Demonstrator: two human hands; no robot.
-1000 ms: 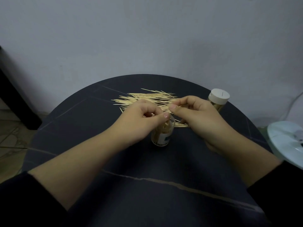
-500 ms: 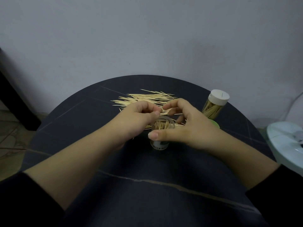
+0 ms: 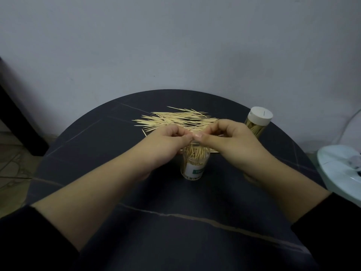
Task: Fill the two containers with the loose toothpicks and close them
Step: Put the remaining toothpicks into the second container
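Note:
An open clear container [image 3: 194, 169] with a white label stands mid-table, partly filled with upright toothpicks. My left hand [image 3: 166, 147] and my right hand [image 3: 232, 141] hover over its mouth with fingers curled and thumb tips meeting. Between them they pinch a few toothpicks just above the opening. A pile of loose toothpicks [image 3: 173, 120] lies behind the hands, partly hidden by them. A second container [image 3: 256, 124] with a white lid on stands at the back right, filled with toothpicks.
The round dark table [image 3: 101, 153] reaches close to a grey wall. A pale round object [image 3: 340, 169] sits beyond the table's right edge. Dark furniture [image 3: 17, 122] stands at the left.
My right hand has let go of the open container's side and risen to meet my left thumb above the mouth. My left hand has hardly moved.

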